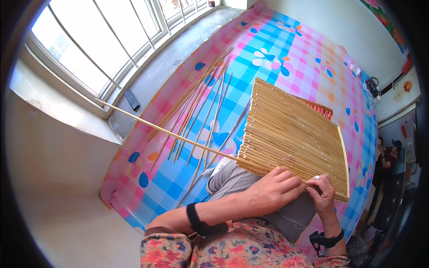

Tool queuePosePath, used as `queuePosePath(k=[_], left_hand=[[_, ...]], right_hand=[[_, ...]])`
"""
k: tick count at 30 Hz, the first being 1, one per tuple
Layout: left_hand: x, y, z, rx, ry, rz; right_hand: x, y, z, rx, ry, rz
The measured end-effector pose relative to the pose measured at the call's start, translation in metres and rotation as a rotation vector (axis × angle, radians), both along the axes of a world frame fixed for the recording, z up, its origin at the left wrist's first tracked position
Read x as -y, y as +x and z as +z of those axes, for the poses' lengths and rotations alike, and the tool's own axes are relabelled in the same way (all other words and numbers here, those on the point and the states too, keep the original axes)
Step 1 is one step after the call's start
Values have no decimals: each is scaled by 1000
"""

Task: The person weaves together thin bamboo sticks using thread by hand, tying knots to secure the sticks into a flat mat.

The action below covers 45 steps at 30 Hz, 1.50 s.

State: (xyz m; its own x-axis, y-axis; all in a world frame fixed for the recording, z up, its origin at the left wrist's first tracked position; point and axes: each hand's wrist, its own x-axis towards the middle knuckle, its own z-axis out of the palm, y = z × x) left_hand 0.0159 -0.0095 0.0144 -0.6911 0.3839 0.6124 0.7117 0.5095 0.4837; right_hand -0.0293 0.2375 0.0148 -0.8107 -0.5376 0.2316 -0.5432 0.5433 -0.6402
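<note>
A mat of thin tan sticks, tied together with rows of white thread, lies tilted across my lap. One long stick runs along its near edge and juts far out to the left, toward the window. My left hand is closed on the mat's near edge, fingers bent over the sticks. Just to its right, my right hand pinches the same edge between thumb and fingers. Some loose white thread hangs over my grey trousers below the hands. The fingertips partly hide the edge they hold.
Several loose sticks lie spread on the checked, flowered sheet left of the mat. A brown frame with red coils shows behind the mat. On the grey window ledge lies a dark remote control. Small items sit at the far right edge.
</note>
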Motion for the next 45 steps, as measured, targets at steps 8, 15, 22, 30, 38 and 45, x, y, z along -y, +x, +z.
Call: queuePosePath(k=[8, 15, 22, 30, 38, 45], left_hand=[[126, 87, -131, 520, 100, 497], [165, 103, -319, 1108, 0, 687], [152, 34, -355, 1181, 84, 992], [148, 17, -399, 964, -105, 1106], [170, 17, -326, 976, 53, 746], [172, 60, -171, 1408, 1169, 477]], right_hand=[[0, 2, 19, 224, -38, -116], [-7, 0, 14, 332, -42, -130], [-6, -1, 26, 445, -25, -176], [1, -1, 32, 473, 14, -174], [6, -3, 35, 473, 3, -132], [3, -8, 34, 390, -19, -54]])
